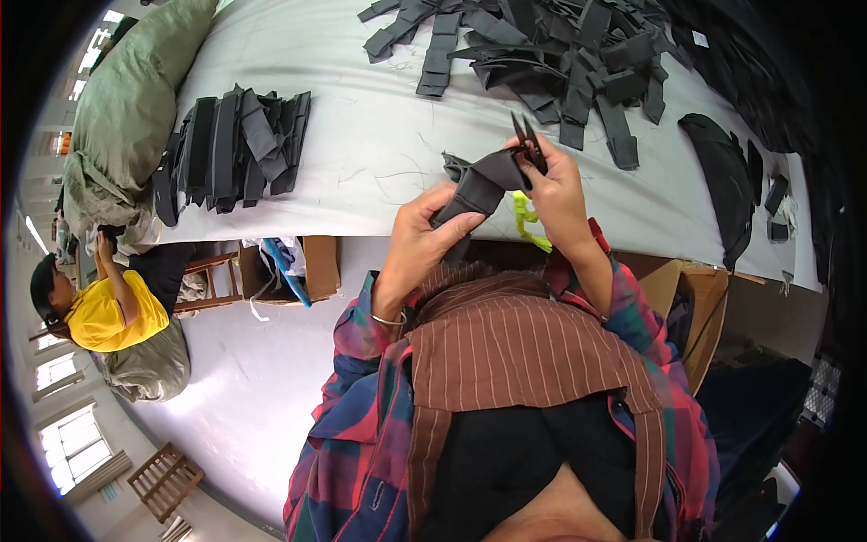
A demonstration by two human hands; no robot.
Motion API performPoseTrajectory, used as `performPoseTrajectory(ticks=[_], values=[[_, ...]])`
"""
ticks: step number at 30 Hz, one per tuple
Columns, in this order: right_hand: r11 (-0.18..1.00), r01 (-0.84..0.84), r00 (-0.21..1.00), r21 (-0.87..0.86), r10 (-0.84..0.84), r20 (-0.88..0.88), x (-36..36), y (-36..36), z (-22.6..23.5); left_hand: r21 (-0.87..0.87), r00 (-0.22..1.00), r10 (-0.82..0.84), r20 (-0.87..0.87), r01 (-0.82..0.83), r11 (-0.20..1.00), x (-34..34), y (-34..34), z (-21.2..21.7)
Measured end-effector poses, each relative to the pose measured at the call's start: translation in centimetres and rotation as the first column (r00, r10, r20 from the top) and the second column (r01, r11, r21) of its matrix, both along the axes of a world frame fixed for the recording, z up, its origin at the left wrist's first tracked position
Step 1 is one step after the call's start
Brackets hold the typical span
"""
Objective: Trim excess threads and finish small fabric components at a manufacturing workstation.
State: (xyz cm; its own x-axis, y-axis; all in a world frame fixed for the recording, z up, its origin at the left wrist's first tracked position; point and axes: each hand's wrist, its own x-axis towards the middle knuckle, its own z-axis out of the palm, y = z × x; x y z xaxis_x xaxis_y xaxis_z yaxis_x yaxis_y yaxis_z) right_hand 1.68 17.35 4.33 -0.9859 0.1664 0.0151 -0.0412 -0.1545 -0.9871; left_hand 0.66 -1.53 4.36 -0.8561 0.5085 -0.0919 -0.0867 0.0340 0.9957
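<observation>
Grey fabric piece (479, 191) between left hand (420, 244), right hand (555, 194)

Left hand (423, 237), right hand (557, 191) raised, gripping

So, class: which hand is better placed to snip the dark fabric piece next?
Probably the right hand: it holds the small snips at the fabric piece, which the left hand grips.

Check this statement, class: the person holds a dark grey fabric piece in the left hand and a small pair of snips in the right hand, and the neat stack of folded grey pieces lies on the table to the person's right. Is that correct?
Not quite. In the head view, the left hand holds the grey fabric piece and the right hand holds the snips, as stated. But the neat stack lies on the table to the person's left, not right.
</observation>
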Motion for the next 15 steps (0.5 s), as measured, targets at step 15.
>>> performPoseTrajectory(ticks=[15], values=[[0.977,0.013,0.987,-0.213,0.022,0.162,-0.2,0.9,-0.4,0.034,0.998,-0.034,0.052,0.032,0.999,-0.2,0.0,1.7]])
